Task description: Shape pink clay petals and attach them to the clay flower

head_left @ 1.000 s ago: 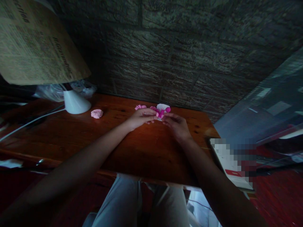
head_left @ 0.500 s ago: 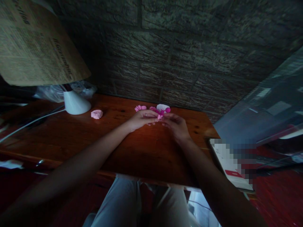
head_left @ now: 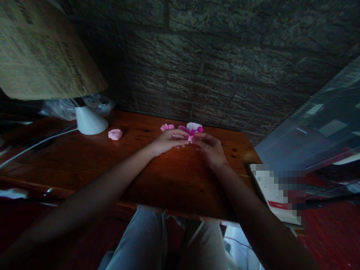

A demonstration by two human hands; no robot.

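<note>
Between my two hands, over the wooden table (head_left: 180, 180), is a small light pink piece (head_left: 190, 138); its kind is too small to make out. My left hand (head_left: 170, 142) closes on it from the left, thumb and fingers pressed together, a ring on one finger. From the right, my right hand (head_left: 209, 148) pinches at the same piece with its fingertips. Just behind the hands lie a pink fringed piece (head_left: 167, 127), magenta pieces (head_left: 199, 129) and a whitish rounded piece (head_left: 194, 126), partly covered by my fingers.
A crumpled pink lump (head_left: 115, 134) sits left on the table, beside the white base of a lamp (head_left: 91, 122) with a printed paper shade. Clear plastic (head_left: 62, 108) lies behind it. A dark brick wall (head_left: 182, 78) bounds the back; a pale boxlike object (head_left: 270, 191) stands at the right edge.
Both hands stay in almost the same place around the small pink piece, with only slight finger movement. The view has shifted very slightly.
</note>
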